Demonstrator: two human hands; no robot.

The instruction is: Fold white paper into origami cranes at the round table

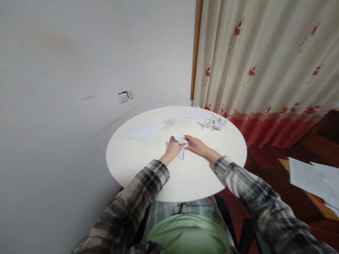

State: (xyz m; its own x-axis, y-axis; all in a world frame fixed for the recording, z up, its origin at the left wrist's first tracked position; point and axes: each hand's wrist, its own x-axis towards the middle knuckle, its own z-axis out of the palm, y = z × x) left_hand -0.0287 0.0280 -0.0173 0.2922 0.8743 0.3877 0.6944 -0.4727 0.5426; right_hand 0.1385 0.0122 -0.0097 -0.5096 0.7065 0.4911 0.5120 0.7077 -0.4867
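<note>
A partly folded piece of white paper [181, 153] is between my two hands, near the middle of the round white table [132, 165]. My left hand [173, 147] is closed on its left side, with a raised flap of the paper over the fingers. From the right, my right hand [196, 145] pinches the paper's other side between thumb and fingers. A pointed end of the paper shows toward me, below the hands. Some of the folds are hidden behind my fingers.
Several folded paper cranes [215, 122] stand at the table's back right. Flat white paper [143, 130] lies at the left, more paper [192, 113] at the back. A wall is close on the left, a curtain [254, 70] behind, and written sheets [312, 178] rest at the right.
</note>
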